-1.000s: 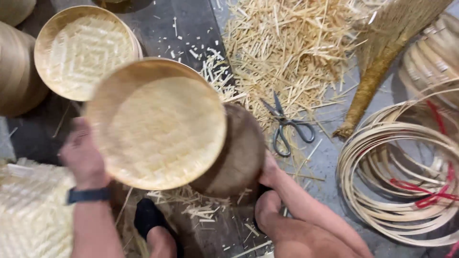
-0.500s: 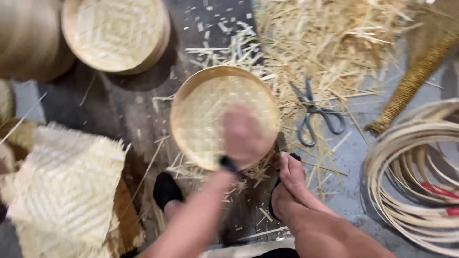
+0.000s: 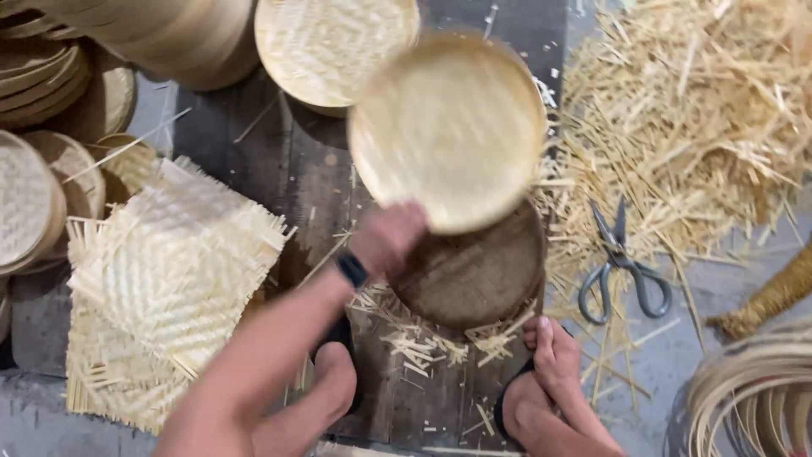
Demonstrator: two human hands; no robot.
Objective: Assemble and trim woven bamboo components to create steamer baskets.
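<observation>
My left hand, a dark watch on its wrist, grips the near rim of a round woven bamboo tray. The tray is lifted, tilted and blurred by motion, just in front of another finished tray. Below it a dark round wooden block lies on the plank floor between my feet. My right hand is out of sight.
Square woven bamboo mats are piled at the left, and stacks of finished trays fill the top left. Scissors lie by a heap of bamboo offcuts. Coiled bamboo hoops sit at the bottom right.
The tray has come up off the round block and moved away from me toward the stacked trays, carried by my left hand. The block underneath is now uncovered.
</observation>
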